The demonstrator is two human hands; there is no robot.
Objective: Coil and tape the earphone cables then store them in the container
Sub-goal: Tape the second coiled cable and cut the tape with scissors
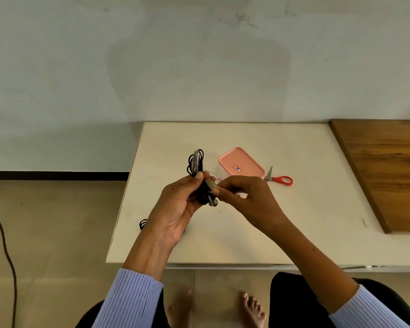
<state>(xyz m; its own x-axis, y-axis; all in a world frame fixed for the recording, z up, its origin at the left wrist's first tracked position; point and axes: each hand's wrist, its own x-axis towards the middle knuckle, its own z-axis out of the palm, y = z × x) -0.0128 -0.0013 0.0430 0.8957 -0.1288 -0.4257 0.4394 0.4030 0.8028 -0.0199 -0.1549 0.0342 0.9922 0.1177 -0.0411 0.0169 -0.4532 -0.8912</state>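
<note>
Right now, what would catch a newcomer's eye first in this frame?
The two hands at the centre: the left hand grips a black coiled cable held up over the white table, while the right hand pinches a strip of tape against it. Just behind them lie a pink container with its lid on, and red-handled scissors to its right.

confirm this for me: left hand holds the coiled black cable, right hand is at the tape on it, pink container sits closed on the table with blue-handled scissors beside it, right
One thing is off: the scissors have red handles, not blue, as the head view shows. The rest holds: the left hand holds the coiled black cable, the right hand is at the tape, and the pink container sits closed.
</note>
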